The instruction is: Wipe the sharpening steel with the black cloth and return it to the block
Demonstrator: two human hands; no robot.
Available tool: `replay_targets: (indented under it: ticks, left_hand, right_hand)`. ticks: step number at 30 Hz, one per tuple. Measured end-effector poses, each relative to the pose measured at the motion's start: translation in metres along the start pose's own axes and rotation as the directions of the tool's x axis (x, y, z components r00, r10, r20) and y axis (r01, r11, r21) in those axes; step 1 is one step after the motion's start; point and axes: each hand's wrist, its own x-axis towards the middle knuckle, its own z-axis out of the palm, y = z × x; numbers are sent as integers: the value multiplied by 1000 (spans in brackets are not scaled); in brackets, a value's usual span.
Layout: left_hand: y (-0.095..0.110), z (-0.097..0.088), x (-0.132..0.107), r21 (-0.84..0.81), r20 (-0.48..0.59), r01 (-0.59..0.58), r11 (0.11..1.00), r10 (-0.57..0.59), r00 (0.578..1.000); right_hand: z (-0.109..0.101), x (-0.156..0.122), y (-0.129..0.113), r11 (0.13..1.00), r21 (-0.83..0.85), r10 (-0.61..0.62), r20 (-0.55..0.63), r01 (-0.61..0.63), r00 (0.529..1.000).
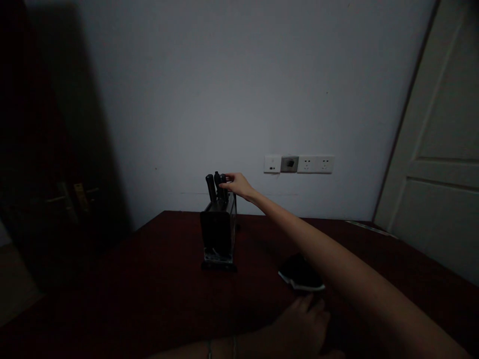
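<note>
A black knife block (216, 234) stands on the dark red table, with several black handles upright in its top. My right hand (237, 184) reaches to it and is closed round the rightmost knife handle (223, 178); the blade is hidden inside the block. Two other handles, among them a knife handle (210, 187) on the left, stand beside it. Low in the view, my left hand (301, 321) rests over the table with its fingers apart and nothing visible in them. Just beyond its fingertips lies a dark, cloth-like piece with a pale edge (299, 274), partly covered by my right forearm.
The dark red table (157, 279) reaches to a pale wall, where a row of sockets and switches (298, 164) is mounted. A white panelled door (441, 149) is at the right. On the left, a dark door with a handle (84, 196) is in shadow.
</note>
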Motion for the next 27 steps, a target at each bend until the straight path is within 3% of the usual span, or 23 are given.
replay_targets:
  ticks: [11,17,21,27]
  left_hand:
    - [5,-7,-2,-52,-12,36,998,-37,999]
    - [7,-11,-4,-86,-3,62,994,-62,998]
    - [9,-14,-8,-128,15,85,988,-84,996]
    - [11,-15,-10,-202,43,123,972,-117,992]
  right_hand:
    - [-4,-3,-2,1000,-20,11,-8,-11,1000]
    - [-24,-12,5,998,-63,24,-72,-29,997]
    - [-49,-46,26,994,-94,52,-94,-61,994]
    - [-90,-134,81,951,-244,158,-142,-189,977]
